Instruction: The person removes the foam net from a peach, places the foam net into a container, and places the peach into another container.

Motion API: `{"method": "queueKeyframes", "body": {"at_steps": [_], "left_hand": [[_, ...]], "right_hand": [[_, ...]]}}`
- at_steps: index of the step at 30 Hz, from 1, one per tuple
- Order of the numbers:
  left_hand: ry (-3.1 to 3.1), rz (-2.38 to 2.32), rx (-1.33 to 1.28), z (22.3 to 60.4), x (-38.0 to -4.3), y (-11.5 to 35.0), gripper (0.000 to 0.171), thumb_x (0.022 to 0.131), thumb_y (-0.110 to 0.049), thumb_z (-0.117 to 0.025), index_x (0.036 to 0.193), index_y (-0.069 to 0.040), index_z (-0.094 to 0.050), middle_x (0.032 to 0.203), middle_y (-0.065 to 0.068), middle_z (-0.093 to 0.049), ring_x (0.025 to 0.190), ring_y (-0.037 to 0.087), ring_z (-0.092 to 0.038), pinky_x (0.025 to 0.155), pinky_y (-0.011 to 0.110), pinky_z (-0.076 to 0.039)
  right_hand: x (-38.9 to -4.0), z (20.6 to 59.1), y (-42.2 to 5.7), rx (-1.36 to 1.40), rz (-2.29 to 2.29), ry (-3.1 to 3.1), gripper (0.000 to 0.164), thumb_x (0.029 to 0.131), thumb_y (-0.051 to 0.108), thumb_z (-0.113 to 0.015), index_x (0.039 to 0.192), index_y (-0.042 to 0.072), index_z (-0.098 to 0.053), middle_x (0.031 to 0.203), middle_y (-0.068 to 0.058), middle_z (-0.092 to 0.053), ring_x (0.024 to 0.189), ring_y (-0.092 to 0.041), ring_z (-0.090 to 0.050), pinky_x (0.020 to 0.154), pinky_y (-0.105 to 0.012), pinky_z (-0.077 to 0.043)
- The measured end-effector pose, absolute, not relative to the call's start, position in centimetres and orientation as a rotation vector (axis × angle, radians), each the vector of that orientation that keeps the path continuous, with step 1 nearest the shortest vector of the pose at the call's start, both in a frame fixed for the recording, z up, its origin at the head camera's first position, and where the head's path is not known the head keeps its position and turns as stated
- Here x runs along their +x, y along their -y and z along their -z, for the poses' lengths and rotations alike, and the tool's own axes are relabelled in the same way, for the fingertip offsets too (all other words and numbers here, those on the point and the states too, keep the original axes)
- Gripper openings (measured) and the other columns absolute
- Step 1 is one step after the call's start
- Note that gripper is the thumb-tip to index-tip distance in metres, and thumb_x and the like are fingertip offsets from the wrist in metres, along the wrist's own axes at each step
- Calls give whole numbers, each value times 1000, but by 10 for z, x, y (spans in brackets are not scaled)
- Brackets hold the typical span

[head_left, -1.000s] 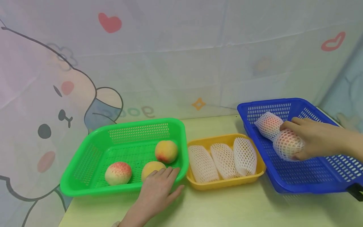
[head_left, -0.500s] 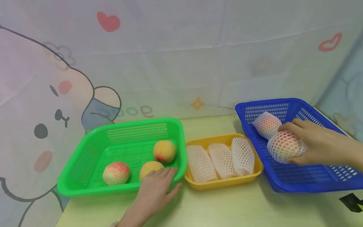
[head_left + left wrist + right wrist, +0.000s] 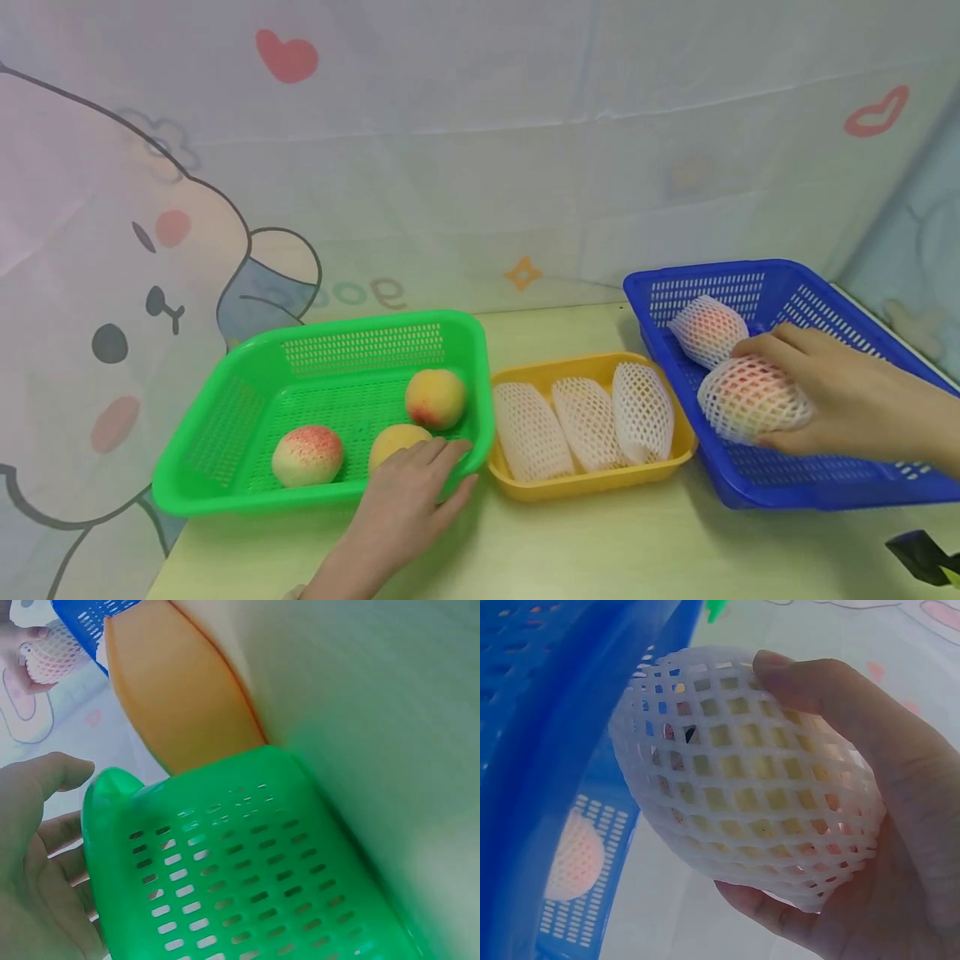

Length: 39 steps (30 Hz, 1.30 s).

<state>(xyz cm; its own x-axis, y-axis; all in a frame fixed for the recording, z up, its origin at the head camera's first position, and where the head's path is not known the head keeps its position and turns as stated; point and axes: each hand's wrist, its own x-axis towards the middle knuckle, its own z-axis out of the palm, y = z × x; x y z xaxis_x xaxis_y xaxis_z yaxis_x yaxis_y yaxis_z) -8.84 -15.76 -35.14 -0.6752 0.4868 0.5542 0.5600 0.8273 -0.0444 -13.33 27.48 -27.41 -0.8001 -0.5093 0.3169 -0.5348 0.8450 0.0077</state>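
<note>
My right hand grips a peach in a white foam net inside the blue basket. In the right wrist view, thumb and fingers hold the netted peach from either side, beside the blue wall. Another netted peach lies behind it. My left hand reaches over the front rim of the green basket, fingers close to a yellow peach that it partly hides. In the left wrist view that hand has its fingers loosely extended beyond the green rim, with a gap before the thumb.
Two more bare peaches, one yellow-red and one pink-speckled, lie in the green basket. Between the baskets stands a yellow tray with three white foam nets. A dark object shows at the lower right. A printed cloth hangs behind.
My right hand has brought the netted peach slightly left and toward the front of the blue basket. My left hand stays at the green rim.
</note>
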Motion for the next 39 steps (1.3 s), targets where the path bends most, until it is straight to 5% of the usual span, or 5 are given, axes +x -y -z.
{"method": "queueKeyframes", "body": {"at_steps": [11, 18, 27, 39], "left_hand": [[2404, 213, -771, 344, -88, 152, 24, 83, -28, -71, 103, -16, -67, 77, -10, -57, 60, 5, -49, 55, 17, -41], [2388, 232, -797, 338, -88, 146, 24, 82, -25, -73, 102, -14, -68, 76, -9, -56, 61, 4, -48, 54, 15, -39], [2394, 273, -815, 335, -89, 140, 23, 84, -26, -70, 105, -16, -68, 81, -10, -60, 69, 5, -53, 58, 16, -43], [2423, 389, -867, 324, -90, 119, 27, 84, -28, -71, 108, -16, -67, 89, -8, -66, 77, 5, -59, 61, 17, -47]], "right_hand": [[-119, 271, -259, 729, -288, 2735, 84, 57, 54, -87, 126, 20, -53, 109, -1, -58, 101, -23, -55, 77, -49, -50], [-113, 272, -244, 735, -420, 2696, 84, 57, 48, -89, 129, 26, -51, 107, 6, -55, 91, -7, -49, 69, -26, -47], [-110, 275, -226, 864, -672, 2574, 84, 57, 27, -93, 128, 29, -49, 118, 19, -52, 99, 5, -48, 83, -5, -37], [-114, 280, -214, 899, -833, 2514, 90, 58, 25, -93, 135, 26, -46, 124, 15, -54, 103, 4, -50, 85, -7, -40]]}}
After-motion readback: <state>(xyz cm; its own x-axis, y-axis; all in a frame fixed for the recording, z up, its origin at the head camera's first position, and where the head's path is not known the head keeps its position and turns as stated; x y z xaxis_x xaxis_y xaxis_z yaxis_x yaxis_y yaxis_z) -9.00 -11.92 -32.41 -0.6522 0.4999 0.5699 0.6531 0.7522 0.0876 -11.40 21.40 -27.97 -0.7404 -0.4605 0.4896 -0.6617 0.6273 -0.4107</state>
